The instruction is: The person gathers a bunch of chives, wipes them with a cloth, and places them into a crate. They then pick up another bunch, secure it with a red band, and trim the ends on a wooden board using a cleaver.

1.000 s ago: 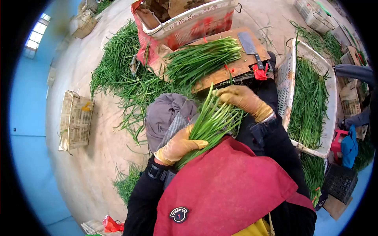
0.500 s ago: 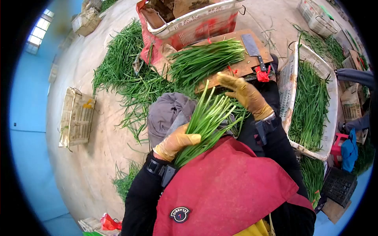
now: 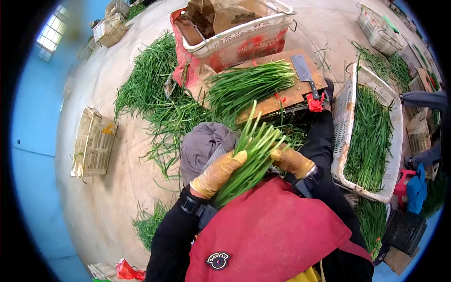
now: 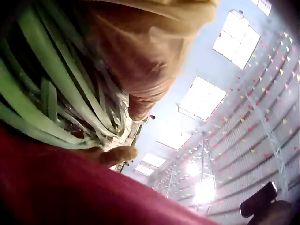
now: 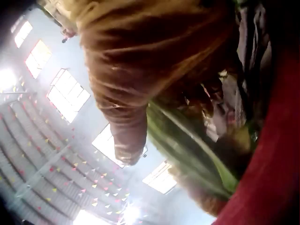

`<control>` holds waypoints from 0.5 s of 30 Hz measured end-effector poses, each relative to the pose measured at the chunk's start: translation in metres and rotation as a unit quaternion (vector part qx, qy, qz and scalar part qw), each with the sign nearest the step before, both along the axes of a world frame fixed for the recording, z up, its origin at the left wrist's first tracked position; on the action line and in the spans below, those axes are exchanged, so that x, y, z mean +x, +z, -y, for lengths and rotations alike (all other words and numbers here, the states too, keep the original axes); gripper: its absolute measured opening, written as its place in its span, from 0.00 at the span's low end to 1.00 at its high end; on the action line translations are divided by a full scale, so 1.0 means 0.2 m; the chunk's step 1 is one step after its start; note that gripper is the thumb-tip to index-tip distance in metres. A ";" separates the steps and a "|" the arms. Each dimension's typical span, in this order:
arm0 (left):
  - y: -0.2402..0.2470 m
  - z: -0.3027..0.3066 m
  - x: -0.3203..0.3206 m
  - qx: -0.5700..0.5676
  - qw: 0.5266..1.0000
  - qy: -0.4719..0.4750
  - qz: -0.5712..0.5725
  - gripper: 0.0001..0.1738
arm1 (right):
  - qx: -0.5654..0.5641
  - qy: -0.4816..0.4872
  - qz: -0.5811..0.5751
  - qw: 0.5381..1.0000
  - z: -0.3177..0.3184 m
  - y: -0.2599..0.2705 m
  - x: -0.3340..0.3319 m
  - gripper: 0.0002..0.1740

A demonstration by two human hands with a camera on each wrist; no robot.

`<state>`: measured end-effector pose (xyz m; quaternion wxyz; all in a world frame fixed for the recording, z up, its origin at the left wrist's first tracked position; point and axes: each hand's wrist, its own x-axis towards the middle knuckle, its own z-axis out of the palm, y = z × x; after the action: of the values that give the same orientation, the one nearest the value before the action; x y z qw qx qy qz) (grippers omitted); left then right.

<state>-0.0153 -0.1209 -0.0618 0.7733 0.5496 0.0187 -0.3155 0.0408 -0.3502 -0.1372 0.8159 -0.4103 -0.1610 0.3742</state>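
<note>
Just beyond hands [image 3: 220, 175] [image 3: 292, 160], board edge [image 3: 264, 109]

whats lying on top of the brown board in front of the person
On the brown board lie a bunch of green stalks, a cleaver and a small red scrap. The bunch hides much of the board, so the surface beneath it cannot be seen.

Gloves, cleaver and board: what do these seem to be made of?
Gloves: perhaps thin rubber or plastic, going by the wrinkled, slightly shiny surface. Cleaver: probably a metal blade, being flat, grey and mottled; the dark handle's material is unclear. Board: likely wood, judging by its matt brown face.
</note>
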 end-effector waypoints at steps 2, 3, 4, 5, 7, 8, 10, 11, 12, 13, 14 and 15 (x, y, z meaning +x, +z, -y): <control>-0.04 0.01 0.01 0.042 0.999 -0.019 0.001 0.27 | 0.056 -0.048 -0.013 0.997 -0.10 0.09 0.05 0.44; 0.01 0.05 0.01 0.035 0.999 0.027 0.006 0.24 | 0.034 -0.087 -0.054 0.994 -0.14 0.10 0.06 0.35; 0.04 0.05 0.02 0.045 0.998 0.047 0.006 0.23 | 0.036 -0.113 -0.084 0.989 -0.16 0.13 0.06 0.25; 0.06 0.06 0.04 0.054 0.996 0.070 0.004 0.21 | 0.049 -0.117 -0.094 0.988 -0.17 0.17 0.06 0.23; 0.07 0.04 0.04 0.072 0.991 0.113 -0.003 0.18 | 0.058 -0.132 -0.113 0.983 -0.19 0.18 0.05 0.21; 0.06 0.03 0.04 0.080 0.988 0.130 -0.008 0.16 | 0.056 -0.146 -0.123 0.980 -0.19 0.14 0.05 0.20; 0.03 0.02 0.04 0.096 0.983 0.158 -0.020 0.13 | 0.051 -0.169 -0.138 0.975 -0.19 0.10 0.03 0.20; 0.01 0.01 0.05 0.126 0.980 0.151 0.008 0.12 | 0.049 -0.177 -0.140 0.973 -0.19 0.09 0.02 0.19; -0.01 -0.01 0.06 0.156 0.977 0.144 0.038 0.11 | 0.047 -0.185 -0.141 0.971 -0.19 0.08 0.02 0.19; -0.02 -0.02 0.07 0.184 0.971 0.137 0.068 0.11 | 0.044 -0.184 -0.118 0.975 -0.18 0.07 0.03 0.19; -0.02 -0.04 0.08 0.192 0.971 0.128 0.058 0.10 | 0.043 -0.191 -0.127 0.972 -0.18 0.07 0.04 0.19; -0.02 -0.05 0.08 0.201 0.971 0.120 0.047 0.10 | 0.043 -0.197 -0.137 0.970 -0.18 0.07 0.05 0.19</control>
<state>0.0012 -0.1104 -0.0658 0.6792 0.7018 0.1108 -0.1841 0.0503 -0.3151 -0.1238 0.9046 -0.3437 0.0205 0.2512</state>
